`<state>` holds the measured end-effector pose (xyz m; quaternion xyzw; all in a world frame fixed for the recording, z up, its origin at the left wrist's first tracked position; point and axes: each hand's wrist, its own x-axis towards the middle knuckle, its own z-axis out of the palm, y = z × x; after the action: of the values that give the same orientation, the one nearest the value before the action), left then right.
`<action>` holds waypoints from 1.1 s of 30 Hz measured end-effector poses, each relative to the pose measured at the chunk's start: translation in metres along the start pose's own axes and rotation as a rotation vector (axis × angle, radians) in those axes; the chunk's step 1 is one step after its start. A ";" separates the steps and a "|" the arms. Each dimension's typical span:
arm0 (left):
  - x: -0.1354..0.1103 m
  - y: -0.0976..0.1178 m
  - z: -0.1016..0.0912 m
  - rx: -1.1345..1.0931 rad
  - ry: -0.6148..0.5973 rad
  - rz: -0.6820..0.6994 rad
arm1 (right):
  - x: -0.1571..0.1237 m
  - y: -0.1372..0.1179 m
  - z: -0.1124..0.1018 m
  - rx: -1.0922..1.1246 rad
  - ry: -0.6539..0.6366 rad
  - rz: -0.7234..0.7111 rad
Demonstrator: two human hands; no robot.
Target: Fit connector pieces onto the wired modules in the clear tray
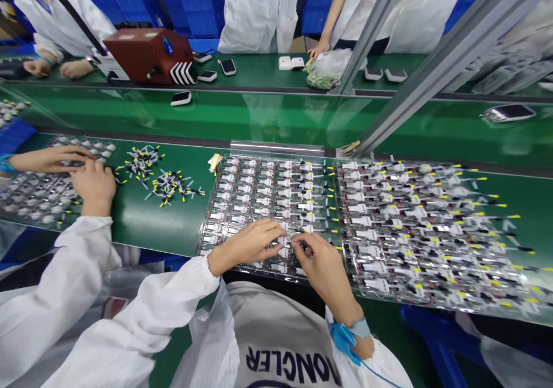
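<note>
- The green conveyor belt [162, 229] runs across in front of you; a co-worker's hands [93, 182] work a separate tray off to your left.
- A second clear tray [432, 232] of wired parts lies just right of yours, touching its edge or nearly so.
- Your clear tray of wired white connectors [254, 195] sits straight ahead, under both hands. The work in hand appears to be at its near edge, among the packed leads.
- The leads lie tight, so your next move calls for fine fingertip work that doesn't snag neighbouring wires.
- Your left hand [246, 244] reaches in from the left, fingers curled narrow over the parts; you can't tell if it holds anything.
- Your right hand [322, 264] comes in from below, thumb and forefinger narrow at a small dark connector [306, 247]; any grip is hidden.
- A blue wrist strap [344, 339] circles your right wrist.
</note>
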<state>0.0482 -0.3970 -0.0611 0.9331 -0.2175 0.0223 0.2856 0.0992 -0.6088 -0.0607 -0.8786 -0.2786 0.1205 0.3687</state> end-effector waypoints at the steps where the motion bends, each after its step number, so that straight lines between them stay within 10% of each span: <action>1: 0.000 0.000 0.000 -0.003 -0.001 0.001 | 0.000 0.000 -0.001 0.004 -0.007 -0.003; 33: -0.002 -0.001 0.006 -0.053 0.046 -0.019 | 0.001 -0.002 -0.007 0.027 -0.071 0.019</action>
<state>0.0469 -0.3983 -0.0668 0.9265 -0.2025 0.0350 0.3154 0.1026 -0.6110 -0.0541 -0.8712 -0.2815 0.1591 0.3693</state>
